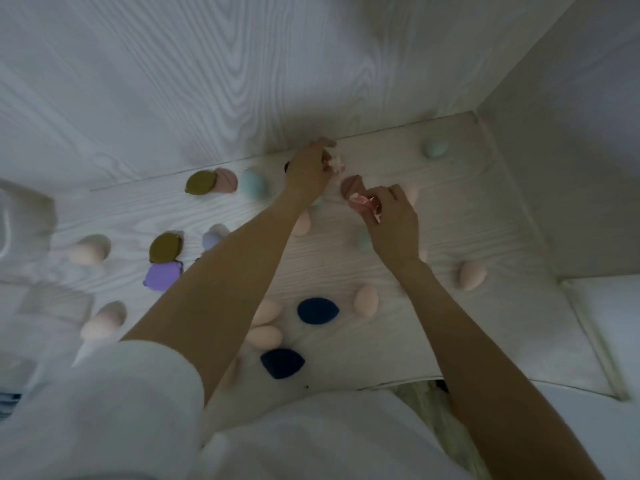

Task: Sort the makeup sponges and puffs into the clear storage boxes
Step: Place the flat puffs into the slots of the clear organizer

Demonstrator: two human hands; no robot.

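A small pink-and-white puff [360, 202] sits pinched in the curled fingers of my right hand [391, 220], held just above the white wood-grain table [467, 209]. My left hand [310, 169] reaches further back, near the wall, its fingers curled round another pale pink-and-white piece [336, 164], too blurred to name. A brownish-pink puff [350, 185] lies on the table between the two hands. Spread around my forearms are peach egg-shaped sponges [365, 298], two navy teardrop puffs [318, 310], two olive puffs [200, 182], a purple puff [162, 276], and mint sponges [435, 148]. A clear storage box [20, 220] shows blurrily at the far left edge
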